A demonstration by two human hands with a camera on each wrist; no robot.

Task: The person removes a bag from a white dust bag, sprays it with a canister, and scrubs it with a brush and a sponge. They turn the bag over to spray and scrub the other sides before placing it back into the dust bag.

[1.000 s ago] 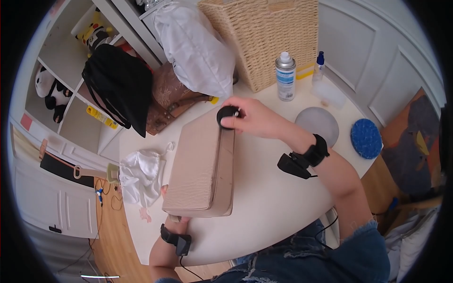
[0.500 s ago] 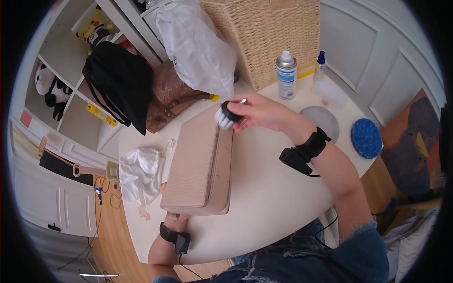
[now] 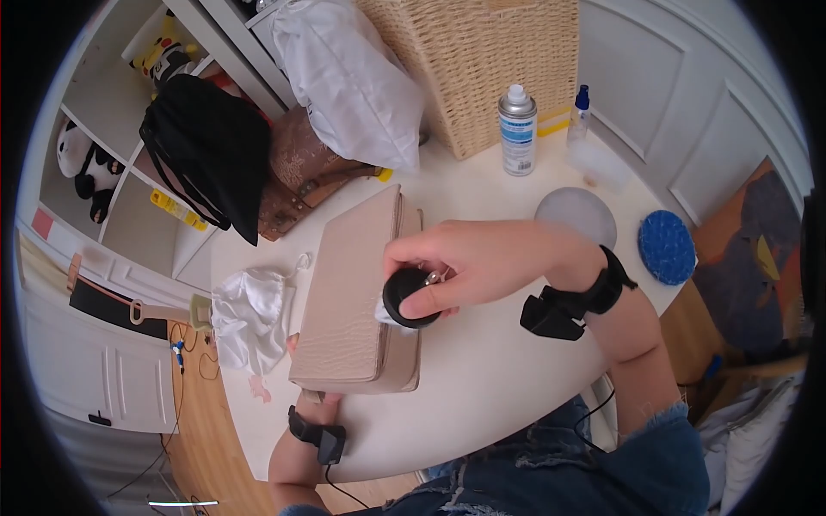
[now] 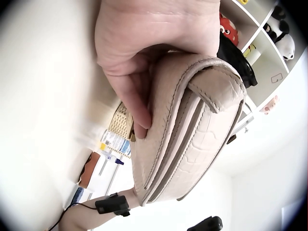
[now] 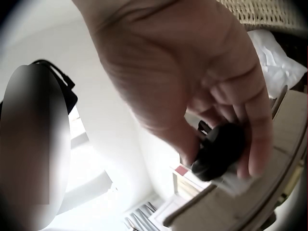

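A beige textured bag (image 3: pixel 344 301) lies tilted over the white table. My left hand (image 3: pixel 320 402) holds its lower end from beneath, mostly hidden in the head view; in the left wrist view that hand (image 4: pixel 154 48) curls its fingers round the bag (image 4: pixel 192 139), whose layered side shows. Between thumb and fingers my right hand (image 3: pixel 482 262) pinches a round black-topped brush (image 3: pixel 408 297), its pale bristles at the bag's right edge. The right wrist view shows the hand (image 5: pixel 192 72) round the black brush top (image 5: pixel 221 149), with the bristles blurred against the bag (image 5: pixel 211 211).
A white cloth pouch (image 3: pixel 251 318) lies left of the bag. Behind stand a black bag (image 3: pixel 206 155), a brown bag (image 3: pixel 297 172), a white dust bag (image 3: pixel 348 82) and a wicker basket (image 3: pixel 490 69). A spray can (image 3: pixel 517 133) and blue round pad (image 3: pixel 666 248) are at right.
My right hand with the brush has come down from the bag's far end to its right edge, nearer the front. The left hand keeps its hold, nearly still.
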